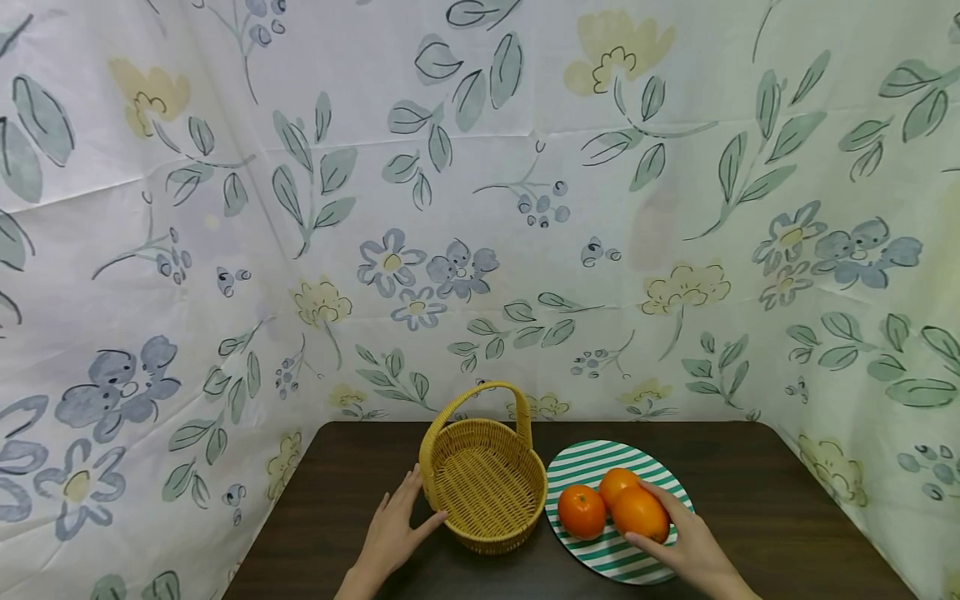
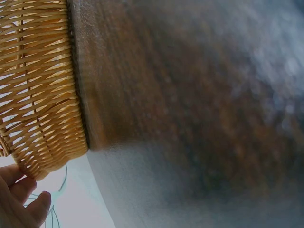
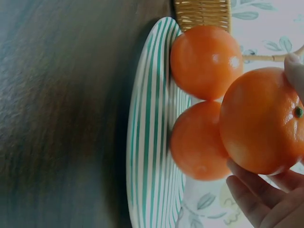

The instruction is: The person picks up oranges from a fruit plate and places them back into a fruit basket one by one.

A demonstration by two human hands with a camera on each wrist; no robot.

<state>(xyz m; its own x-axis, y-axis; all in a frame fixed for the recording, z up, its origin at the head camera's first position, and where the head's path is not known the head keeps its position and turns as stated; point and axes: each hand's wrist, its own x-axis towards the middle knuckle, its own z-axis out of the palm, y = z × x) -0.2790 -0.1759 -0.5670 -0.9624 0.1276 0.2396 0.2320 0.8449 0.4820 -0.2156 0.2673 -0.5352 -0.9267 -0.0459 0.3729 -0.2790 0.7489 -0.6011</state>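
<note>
A yellow wicker basket (image 1: pixel 489 475) with a tall arched handle stands on the dark table. My left hand (image 1: pixel 392 527) is at its left side, thumb and fingers spread; in the left wrist view the fingertips (image 2: pixel 23 189) touch the weave. In my right hand (image 1: pixel 693 542) is an orange (image 1: pixel 641 514), gripped between thumb and fingers and, in the right wrist view, raised off the plate. Two more oranges, one at the left (image 1: pixel 581 512) and one behind (image 1: pixel 618 483), rest on a round plate (image 1: pixel 611 454) with green and white stripes.
The dark wooden table (image 1: pixel 780 500) runs back to a hanging cloth (image 1: pixel 510 250) printed with flowers and leaves. This cloth also closes off both sides. Basket and plate stand close side by side, the basket on the left.
</note>
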